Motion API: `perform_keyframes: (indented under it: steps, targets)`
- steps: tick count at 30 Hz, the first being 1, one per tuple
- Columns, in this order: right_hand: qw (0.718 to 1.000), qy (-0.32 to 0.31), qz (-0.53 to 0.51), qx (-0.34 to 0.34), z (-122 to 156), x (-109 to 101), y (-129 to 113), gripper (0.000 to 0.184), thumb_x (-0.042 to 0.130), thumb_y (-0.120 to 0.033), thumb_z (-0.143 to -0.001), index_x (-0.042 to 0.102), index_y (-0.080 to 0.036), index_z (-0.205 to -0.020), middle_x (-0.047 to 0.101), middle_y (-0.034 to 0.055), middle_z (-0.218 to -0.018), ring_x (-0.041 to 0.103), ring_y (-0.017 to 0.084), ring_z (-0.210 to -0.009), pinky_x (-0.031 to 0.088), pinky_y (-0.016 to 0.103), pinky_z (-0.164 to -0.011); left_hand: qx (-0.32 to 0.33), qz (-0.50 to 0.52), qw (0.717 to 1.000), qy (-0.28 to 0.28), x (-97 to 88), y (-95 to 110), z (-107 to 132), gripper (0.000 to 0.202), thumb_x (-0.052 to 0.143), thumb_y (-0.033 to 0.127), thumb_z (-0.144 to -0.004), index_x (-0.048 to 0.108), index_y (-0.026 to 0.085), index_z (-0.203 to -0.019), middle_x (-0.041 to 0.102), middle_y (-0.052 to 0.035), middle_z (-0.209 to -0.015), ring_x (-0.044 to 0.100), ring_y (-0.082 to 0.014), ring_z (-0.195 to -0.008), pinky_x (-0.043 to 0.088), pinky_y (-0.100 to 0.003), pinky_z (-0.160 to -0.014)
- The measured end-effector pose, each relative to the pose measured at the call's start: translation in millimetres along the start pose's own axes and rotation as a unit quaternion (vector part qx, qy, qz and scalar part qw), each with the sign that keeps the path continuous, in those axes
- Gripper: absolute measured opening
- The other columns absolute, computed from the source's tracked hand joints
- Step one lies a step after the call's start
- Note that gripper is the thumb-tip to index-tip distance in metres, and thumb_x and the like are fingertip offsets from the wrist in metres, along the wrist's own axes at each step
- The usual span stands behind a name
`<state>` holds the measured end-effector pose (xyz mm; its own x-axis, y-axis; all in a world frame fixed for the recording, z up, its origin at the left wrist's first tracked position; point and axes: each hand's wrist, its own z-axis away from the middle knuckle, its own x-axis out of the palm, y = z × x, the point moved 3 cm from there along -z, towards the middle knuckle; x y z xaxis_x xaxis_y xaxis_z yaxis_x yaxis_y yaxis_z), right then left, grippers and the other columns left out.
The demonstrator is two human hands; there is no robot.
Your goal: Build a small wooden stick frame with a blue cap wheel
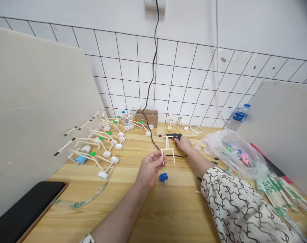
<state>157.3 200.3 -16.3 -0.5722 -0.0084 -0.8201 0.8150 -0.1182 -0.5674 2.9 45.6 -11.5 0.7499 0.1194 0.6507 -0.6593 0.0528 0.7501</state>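
My left hand (150, 167) is raised over the middle of the wooden table (153, 209) and pinches one leg of a small frame of thin wooden sticks (167, 148), which it holds upright. My right hand (183, 142) reaches farther back and grips a black glue gun (174, 136) at the top of the stick frame. A blue bottle cap (163, 177) lies on the table just below my left hand.
Several finished stick models with white and green caps (103, 141) lie at the left. A black cable (153, 74) hangs down the tiled wall. At the right are a clear plastic bag (234, 153), chopstick packets (282, 194) and a water bottle (238, 117). A cardboard box (147, 116) stands behind; a black phone (24, 209) lies at front left.
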Motion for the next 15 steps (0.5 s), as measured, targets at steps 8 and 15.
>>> perform_keyframes:
  steps: [8, 15]
  targets:
    - [0.988, 0.029, -0.121, -0.088, 59, -35, -8, 0.023, 0.048, -0.029, -0.081, 0.064, -0.013, -0.086, 0.064, 0.0070, -0.083, 0.059, 0.019, -0.080, 0.043, 0.028, -0.069, -0.014, -0.008, 1.000, -0.023, 5.3, -4, 5, 0.027, 0.077, 0.015, -0.053, 0.064, 0.011, -0.078, 0.065, -0.0023, -0.069, 0.058, -0.0085, -0.058, 0.046, -0.020, -0.056]
    - [0.938, -0.071, -0.318, -0.118, 155, -48, 11, 0.032, 0.053, -0.044, -0.076, 0.063, -0.014, -0.079, 0.058, 0.0027, -0.068, 0.049, 0.012, -0.058, 0.040, 0.024, -0.054, -0.053, -0.016, 0.997, -0.060, 15.7, -9, 16, 0.026, 0.076, 0.012, -0.054, 0.065, 0.011, -0.077, 0.065, -0.0024, -0.066, 0.058, -0.0084, -0.056, 0.045, -0.018, -0.054]
